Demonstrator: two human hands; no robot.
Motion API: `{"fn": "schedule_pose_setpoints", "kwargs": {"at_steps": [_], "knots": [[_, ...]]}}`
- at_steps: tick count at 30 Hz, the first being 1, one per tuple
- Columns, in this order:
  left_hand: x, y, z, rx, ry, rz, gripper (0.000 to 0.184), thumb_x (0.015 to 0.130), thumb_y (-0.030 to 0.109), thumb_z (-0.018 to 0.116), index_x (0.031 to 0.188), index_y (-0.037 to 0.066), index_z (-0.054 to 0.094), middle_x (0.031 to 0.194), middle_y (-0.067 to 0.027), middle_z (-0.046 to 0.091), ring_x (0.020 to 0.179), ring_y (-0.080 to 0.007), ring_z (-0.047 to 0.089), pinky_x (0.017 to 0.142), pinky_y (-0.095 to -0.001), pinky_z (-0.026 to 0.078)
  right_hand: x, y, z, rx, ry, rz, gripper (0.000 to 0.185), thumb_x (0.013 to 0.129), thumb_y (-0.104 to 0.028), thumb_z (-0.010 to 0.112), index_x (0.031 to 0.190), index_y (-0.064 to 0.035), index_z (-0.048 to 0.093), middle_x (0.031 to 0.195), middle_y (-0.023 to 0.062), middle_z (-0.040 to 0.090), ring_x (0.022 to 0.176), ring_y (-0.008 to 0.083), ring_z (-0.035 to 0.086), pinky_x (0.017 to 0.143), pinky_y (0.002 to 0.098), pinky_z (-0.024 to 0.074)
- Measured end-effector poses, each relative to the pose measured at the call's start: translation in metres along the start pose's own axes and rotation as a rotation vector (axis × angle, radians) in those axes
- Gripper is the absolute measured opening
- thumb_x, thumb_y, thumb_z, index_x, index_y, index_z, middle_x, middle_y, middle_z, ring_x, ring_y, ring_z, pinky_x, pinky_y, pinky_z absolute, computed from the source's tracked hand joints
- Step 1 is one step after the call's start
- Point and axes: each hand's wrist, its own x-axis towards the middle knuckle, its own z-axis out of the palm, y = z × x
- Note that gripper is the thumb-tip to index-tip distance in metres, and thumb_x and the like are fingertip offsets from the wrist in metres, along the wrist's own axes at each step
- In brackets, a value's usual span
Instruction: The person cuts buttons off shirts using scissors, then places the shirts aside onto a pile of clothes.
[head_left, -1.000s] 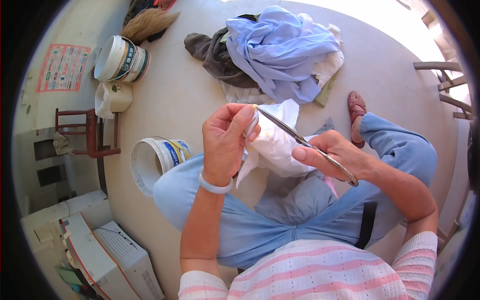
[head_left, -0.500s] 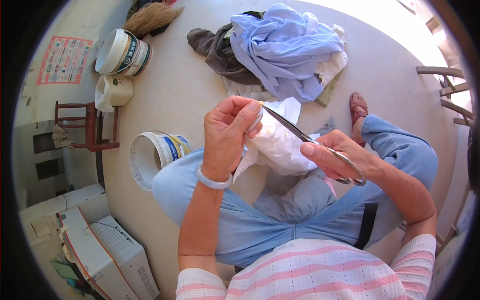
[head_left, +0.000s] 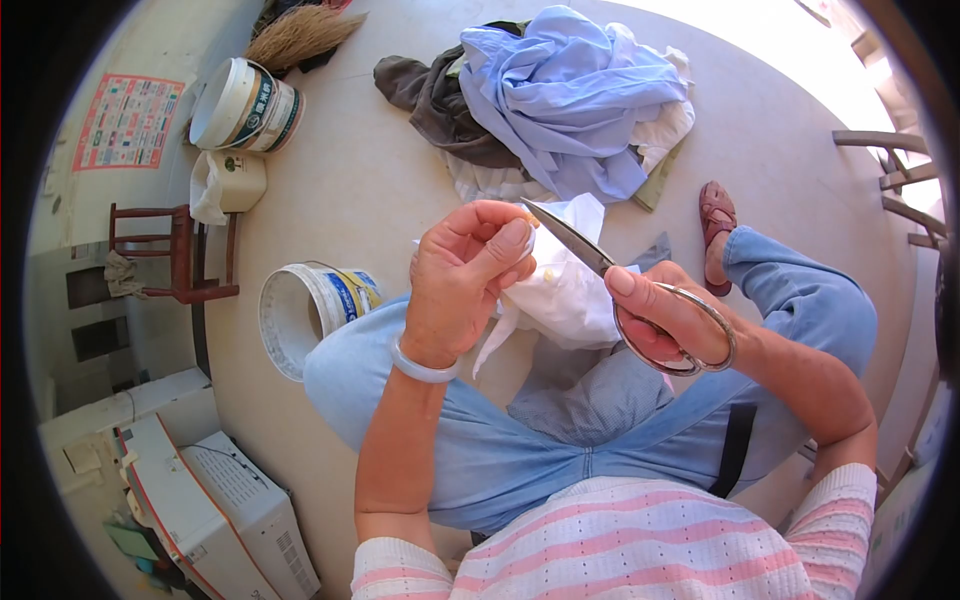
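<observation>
My left hand (head_left: pixel 465 275) pinches an edge of a white cloth (head_left: pixel 555 300), which hangs down between my knees. A small yellowish bit, too small to name, shows at its fingertips. In my right hand (head_left: pixel 680 315) is a pair of metal scissors (head_left: pixel 580 240), my fingers through the handle loops. The blades point up and left, their tips close to the left fingertips. Under the white cloth, a grey-blue cloth (head_left: pixel 590 400) lies between my legs.
Ahead on the floor lies a heap of clothes (head_left: pixel 570 100). To the left stand a bucket (head_left: pixel 320 310), another bucket (head_left: pixel 245 105), a beige bin (head_left: pixel 240 180) and a small wooden chair (head_left: pixel 180 255). Cartons (head_left: pixel 220 500) sit at lower left, and a broom (head_left: pixel 300 35) lies at the back.
The scissors' tips have risen slightly and the handle loops show wider. My left hand has turned a little, and the white cloth below it has shifted.
</observation>
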Motion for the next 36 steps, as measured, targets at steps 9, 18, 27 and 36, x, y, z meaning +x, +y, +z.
{"fn": "schedule_pose_setpoints", "kwargs": {"at_steps": [9,18,27,36], "knots": [[0.001,-0.004,-0.003,-0.075,0.01,-0.06,0.011,0.094,0.008,0.056,0.095,-0.001,0.062,0.075,-0.001,0.054,0.058,-0.0052,0.037,0.058,-0.0214,0.036,0.012,0.003,-0.005,0.006,0.218,-0.196,0.054,0.09,-0.048,0.061,0.056,-0.0083,0.047,0.051,0.0019,0.049,0.047,0.0081,0.047,0.042,0.0232,0.0369],[-0.003,-0.02,0.011,0.161,-0.058,-0.128,0.013,0.092,0.01,0.062,0.095,-0.003,0.063,0.071,0.0019,0.055,0.06,-0.0039,0.044,0.054,-0.0192,0.035,0.041,-0.005,-0.003,0.167,0.369,-0.402,0.024,0.078,-0.006,0.071,0.079,-0.0034,0.048,0.075,0.0077,0.064,0.067,0.0106,0.06,0.059,0.0253,0.052],[-0.006,-0.023,0.006,0.073,-0.138,-0.246,0.02,0.099,0.013,0.051,0.109,-0.003,0.057,0.078,0.0004,0.05,0.063,-0.0053,0.039,0.056,-0.0203,0.036,0.047,-0.013,-0.006,0.103,0.425,-0.414,0.025,0.076,-0.008,0.073,0.075,-0.0029,0.048,0.073,0.0069,0.064,0.067,0.0097,0.059,0.057,0.0239,0.0474],[-0.001,-0.024,-0.001,-0.141,-0.144,-0.296,0.026,0.103,0.022,0.042,0.104,-0.001,0.053,0.079,-0.0045,0.05,0.057,-0.0057,0.036,0.055,-0.0212,0.034,0.054,-0.004,0.006,-0.061,0.479,-0.52,0.03,0.074,-0.009,0.078,0.074,-0.0003,0.05,0.075,0.0076,0.064,0.069,0.007,0.055,0.06,0.0258,0.0459]]}}
